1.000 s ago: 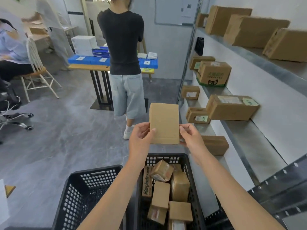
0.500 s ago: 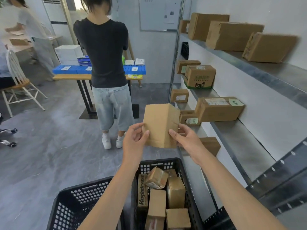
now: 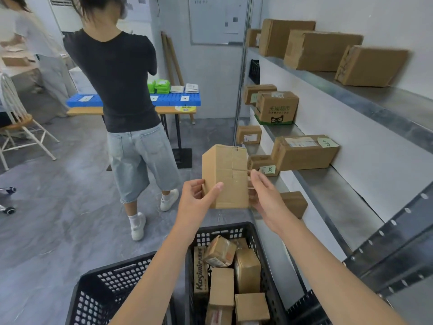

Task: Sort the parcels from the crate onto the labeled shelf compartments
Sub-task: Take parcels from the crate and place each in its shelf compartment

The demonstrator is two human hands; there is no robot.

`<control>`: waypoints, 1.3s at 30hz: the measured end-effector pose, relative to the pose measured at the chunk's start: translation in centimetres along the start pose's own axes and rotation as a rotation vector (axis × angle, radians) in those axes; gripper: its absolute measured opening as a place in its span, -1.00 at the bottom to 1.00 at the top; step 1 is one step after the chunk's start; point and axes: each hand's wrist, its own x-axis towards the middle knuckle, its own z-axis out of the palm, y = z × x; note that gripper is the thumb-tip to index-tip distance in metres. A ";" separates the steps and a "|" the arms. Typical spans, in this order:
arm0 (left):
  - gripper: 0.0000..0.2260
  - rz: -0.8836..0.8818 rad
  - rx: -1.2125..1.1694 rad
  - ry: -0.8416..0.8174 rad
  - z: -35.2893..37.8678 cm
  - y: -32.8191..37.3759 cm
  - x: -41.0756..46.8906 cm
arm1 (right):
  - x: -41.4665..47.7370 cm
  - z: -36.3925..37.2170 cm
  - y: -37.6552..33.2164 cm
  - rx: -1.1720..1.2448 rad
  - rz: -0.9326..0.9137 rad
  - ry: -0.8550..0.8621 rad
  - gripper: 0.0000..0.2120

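Left hand (image 3: 199,200) grips the plain brown cardboard parcel (image 3: 226,177) at its lower left corner: thumb flat on the near face, fingers wrapped behind the edge. Right hand (image 3: 266,198) holds the lower right edge, thumb in front, fingers tucked behind. Both hands are closed on the box and nothing else supports it.

Parcel is in the air above the far rim of the black perforated plastic crate (image 3: 234,228), which has more parcels inside. It sits just left of the grey metal shelf (image 3: 339,188); looks apart from it.

Step in hand, my read: label check before picking a compartment. Neither visible face shows a label. Suggest:
- turn it about its upright axis, regripping one hand at a time
- both grips are low, so move one hand higher before swinging right
- match against the green tags, e.g. on the long brown carton (image 3: 304,152)
- set down label-out, clear of neighbouring boxes

Orientation: long axis vertical, near upright. Broad seamed face points at the camera, narrow side face shows on the left, short end up.
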 end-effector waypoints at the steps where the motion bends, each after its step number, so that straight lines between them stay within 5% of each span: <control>1: -0.25 0.002 -0.006 -0.019 0.0 0.2 -0.2 | 0.0 0.0 0.1 0.023 0.035 -0.001 -0.76; 7: -0.26 0.039 -0.017 -0.103 -0.5 0.5 -0.5 | 0.1 -0.5 0.9 0.062 0.127 -0.209 -0.64; 12: -0.53 0.116 -0.061 -0.127 -1.4 0.6 -0.6 | -0.3 -0.3 0.3 0.057 0.068 -0.159 -0.62; 20: -0.78 0.253 -0.022 0.116 -2.3 0.0 0.5 | 0.2 0.7 0.0 0.056 -0.091 0.004 -0.44; 26: -0.91 0.163 -0.025 0.155 -2.5 -0.9 1.3 | 0.1 1.3 -0.5 -0.014 -0.151 0.026 -0.74; 34: -0.60 0.121 -0.052 0.063 -2.9 0.3 1.2 | 0.3 1.7 -0.3 -0.048 -0.137 -0.007 -0.72; 39: -0.16 0.157 0.046 -0.147 -4.1 0.0 1.9 | 0.4 1.0 0.7 -0.033 -0.062 -0.092 -0.54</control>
